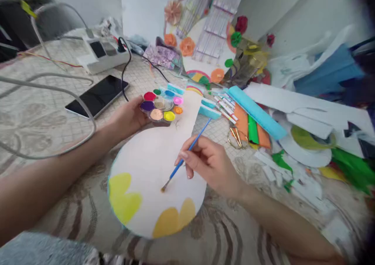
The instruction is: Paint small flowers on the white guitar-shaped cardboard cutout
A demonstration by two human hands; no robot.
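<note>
Paintbrush (174, 171) pinched in my right hand (213, 164), left hand (127, 118) gripping a palette (159, 104), the white disc (148, 149) below shows yellow lobes (125, 202) and orange lobes (166, 222), otherwise unpainted.

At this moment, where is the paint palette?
In the head view, the paint palette is left of centre, held in the left hand by the far edge of the white disc.
</note>
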